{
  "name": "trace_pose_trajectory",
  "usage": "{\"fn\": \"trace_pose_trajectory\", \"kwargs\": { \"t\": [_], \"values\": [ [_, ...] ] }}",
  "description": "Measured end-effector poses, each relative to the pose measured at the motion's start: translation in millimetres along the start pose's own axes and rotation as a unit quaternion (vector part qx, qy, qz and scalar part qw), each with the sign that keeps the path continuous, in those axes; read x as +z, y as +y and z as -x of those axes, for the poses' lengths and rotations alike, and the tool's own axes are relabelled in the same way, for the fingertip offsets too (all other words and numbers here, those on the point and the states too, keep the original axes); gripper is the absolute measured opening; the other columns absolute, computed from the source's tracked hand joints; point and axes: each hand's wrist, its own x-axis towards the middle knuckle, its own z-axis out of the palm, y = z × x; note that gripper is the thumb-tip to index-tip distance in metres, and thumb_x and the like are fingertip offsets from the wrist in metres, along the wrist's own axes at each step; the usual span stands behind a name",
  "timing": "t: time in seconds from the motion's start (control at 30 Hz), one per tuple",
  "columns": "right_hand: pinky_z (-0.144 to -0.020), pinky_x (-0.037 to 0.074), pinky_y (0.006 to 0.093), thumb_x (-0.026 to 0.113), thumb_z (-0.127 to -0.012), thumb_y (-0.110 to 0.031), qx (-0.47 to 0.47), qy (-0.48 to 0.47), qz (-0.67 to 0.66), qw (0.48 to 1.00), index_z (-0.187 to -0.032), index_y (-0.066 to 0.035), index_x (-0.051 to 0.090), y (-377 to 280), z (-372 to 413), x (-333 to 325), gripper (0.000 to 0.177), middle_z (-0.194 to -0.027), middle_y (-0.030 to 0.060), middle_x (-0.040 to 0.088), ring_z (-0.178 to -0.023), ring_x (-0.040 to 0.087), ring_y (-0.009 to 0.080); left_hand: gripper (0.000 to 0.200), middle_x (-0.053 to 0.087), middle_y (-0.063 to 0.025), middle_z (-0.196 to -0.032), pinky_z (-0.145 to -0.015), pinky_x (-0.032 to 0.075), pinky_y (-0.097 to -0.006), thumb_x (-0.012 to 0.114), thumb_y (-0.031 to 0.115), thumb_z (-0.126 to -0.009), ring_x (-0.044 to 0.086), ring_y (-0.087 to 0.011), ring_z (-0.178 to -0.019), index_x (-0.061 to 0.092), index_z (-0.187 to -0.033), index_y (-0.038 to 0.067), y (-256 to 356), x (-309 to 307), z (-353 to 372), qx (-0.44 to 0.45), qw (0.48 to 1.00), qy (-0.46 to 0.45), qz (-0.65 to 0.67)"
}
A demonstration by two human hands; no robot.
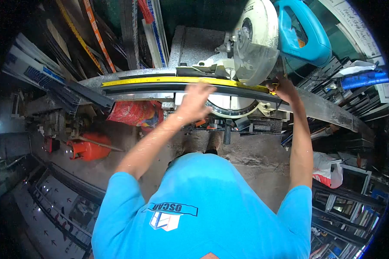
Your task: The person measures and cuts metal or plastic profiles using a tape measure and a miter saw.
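Observation:
A yellow tape measure (157, 80) is drawn out along a long dark metal profile (145, 88), which lies across the bed of a miter saw (230, 111). At the tape's right end, my right hand (285, 90) has its fingers closed around the tape measure's body, mostly hidden by the hand. My left hand (194, 102) is over the middle of the profile, slightly blurred, its fingers stretched out and holding nothing. Just above the right part of the tape is the saw's clear blade guard (256, 60), with the teal saw handle (309, 32) up to the right.
More long profiles (52, 73) lean at the left and back. Below the bench are a red bag (136, 113) and an orange gas cylinder (90, 146) on the floor. Stacked metal lengths (345, 146) and a white and red plastic bag (328, 170) are on the right.

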Motion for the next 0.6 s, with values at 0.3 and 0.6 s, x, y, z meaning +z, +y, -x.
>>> {"fn": "trace_pose_trajectory", "kwargs": {
  "t": [0.3,0.6],
  "values": [
    [-0.088,0.055,0.0458,0.073,-0.089,-0.045,0.015,0.079,-0.064,0.995,-0.125,-0.004,0.06,4,21,1,0.056,-0.117,0.0255,0.069,-0.109,0.068,0.0396,0.093,0.023,-0.0348,-0.157,-0.119,0.015,-0.0637,0.079,0.035,-0.076,0.021,-0.0499,-0.147,0.037,-0.154,0.006,75,92,-67,0.053,0.993,-0.072,-0.078],
    [-0.085,0.05,0.036,0.052,-0.104,-0.034,-0.117,0.109,-0.368,0.916,-0.121,-0.002,0.065,-90,81,83,0.038,-0.099,0.0161,0.069,-0.092,0.065,0.019,0.081,0.029,-0.0307,-0.156,-0.119,0.013,-0.0637,0.079,0.029,-0.072,0.022,-0.0476,-0.147,0.051,-0.144,0.007,75,112,-59,0.05,0.993,-0.055,-0.093]
  ]
}}
